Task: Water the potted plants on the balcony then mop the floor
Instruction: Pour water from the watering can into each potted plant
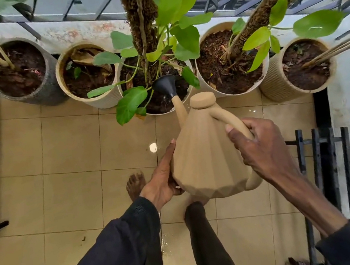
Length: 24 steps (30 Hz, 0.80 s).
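Observation:
A tan faceted watering can (206, 159) is tilted forward, its black rose (165, 85) over the soil of the middle white pot (161, 111), and drops of water fall from it. My right hand (260, 148) grips the can's handle. My left hand (162, 178) lies flat against the can's left side and underside, supporting it. The middle pot holds a mossy pole (139, 22) with green leaves.
Several pots line the balcony wall: a grey pot (47, 93) far left, a cream pot (66, 85), a white pot (213, 93) with a second moss pole, and a ribbed beige pot (278, 89). The tiled floor (60, 174) is wet near my feet. A black metal stand (319, 154) is at right.

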### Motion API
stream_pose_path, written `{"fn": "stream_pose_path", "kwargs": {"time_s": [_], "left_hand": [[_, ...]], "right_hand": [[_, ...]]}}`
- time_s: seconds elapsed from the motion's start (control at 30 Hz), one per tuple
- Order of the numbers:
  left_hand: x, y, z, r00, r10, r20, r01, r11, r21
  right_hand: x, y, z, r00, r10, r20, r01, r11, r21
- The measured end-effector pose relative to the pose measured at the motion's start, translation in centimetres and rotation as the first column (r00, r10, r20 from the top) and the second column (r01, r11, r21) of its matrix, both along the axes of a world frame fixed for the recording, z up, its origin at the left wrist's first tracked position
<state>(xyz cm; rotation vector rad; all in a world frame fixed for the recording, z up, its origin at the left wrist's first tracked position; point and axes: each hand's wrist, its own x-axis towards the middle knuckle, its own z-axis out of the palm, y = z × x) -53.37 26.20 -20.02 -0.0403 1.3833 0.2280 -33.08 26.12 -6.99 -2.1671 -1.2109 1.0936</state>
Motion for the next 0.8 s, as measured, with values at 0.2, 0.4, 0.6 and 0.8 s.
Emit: {"fn": "stream_pose_path", "kwargs": {"time_s": [0.2,0.4,0.6,0.8], "left_hand": [[0.0,-0.1,-0.2,1.0,0.019,0.002,-0.019,1.0,-0.017],[0.2,-0.3,-0.3,1.0,0.019,-0.009,-0.019,0.999,-0.028],[0.2,-0.3,-0.3,1.0,0.027,0.006,-0.027,0.999,-0.032],[-0.3,-0.5,-0.5,0.999,0.028,0.019,-0.028,1.0,0.007]], "right_hand": [[-0.1,-0.2,-0.3,1.0,-0.005,0.023,0.005,1.0,0.008],[0.1,-0.5,-0.8,1.0,-0.005,0.028,0.005,1.0,0.019],[0.2,-1.2,-1.4,0.999,-0.029,0.034,0.027,0.998,0.06],[-0.1,-2.7,-2.5,0.987,-0.134,0.085,0.117,0.977,0.177]]}}
